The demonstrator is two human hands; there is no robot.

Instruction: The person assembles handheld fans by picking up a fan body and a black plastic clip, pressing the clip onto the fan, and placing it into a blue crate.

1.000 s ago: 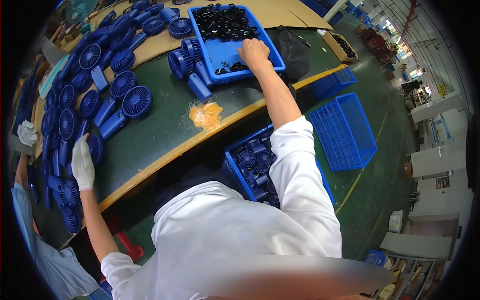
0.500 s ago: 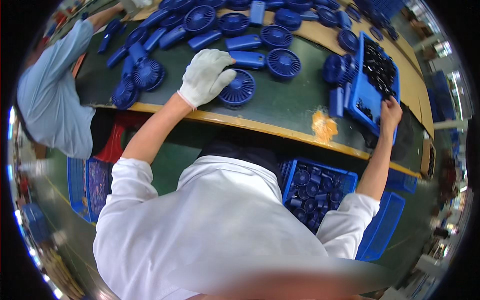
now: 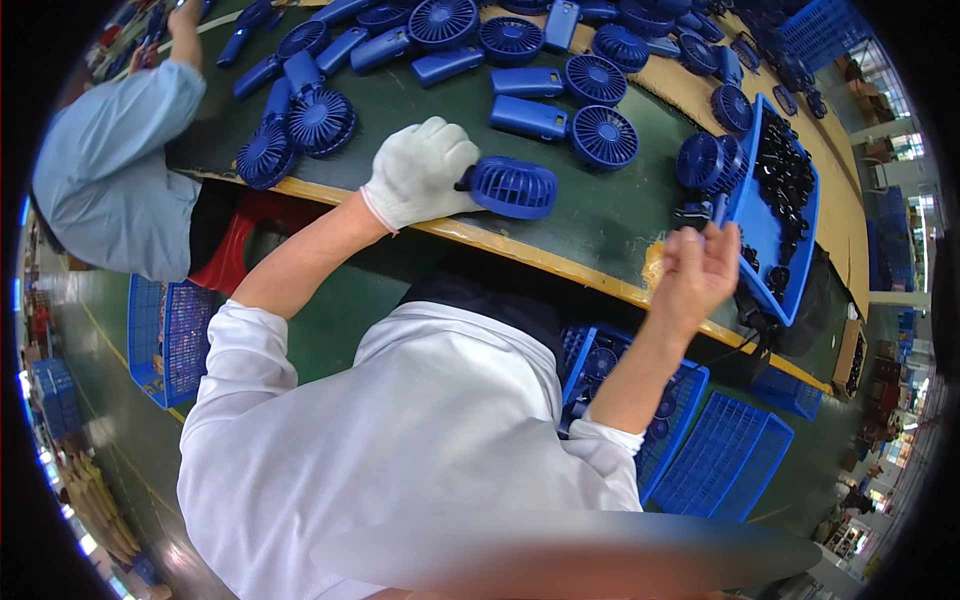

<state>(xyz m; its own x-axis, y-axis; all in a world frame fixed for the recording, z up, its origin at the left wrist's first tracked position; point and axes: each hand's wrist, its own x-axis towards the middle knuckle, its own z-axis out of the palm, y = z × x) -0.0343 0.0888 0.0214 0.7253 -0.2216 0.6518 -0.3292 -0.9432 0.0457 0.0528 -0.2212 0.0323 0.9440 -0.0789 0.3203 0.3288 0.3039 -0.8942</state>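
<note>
My left hand, in a white glove, is closed on a blue handheld fan. The fan's round slatted head sticks out to the right, near the table's front edge, while the glove hides its handle. Bare, my right hand is raised beside the blue tray, fingers bent. At its fingertips shows a small dark shiny piece, seemingly pinched; its exact kind is unclear. Many small black parts lie in the tray. Two blue fans stand against the tray's left side.
Several blue fans lie across the green table, others at its left and back. A co-worker's blue sleeve is at left. Below stand a crate of fans and another blue crate. A black bag hangs beside the tray.
My right hand has come out of the tray, moving left with a small dark piece at its fingertips. My left hand has taken hold of the nearest fan and tilted it up.
</note>
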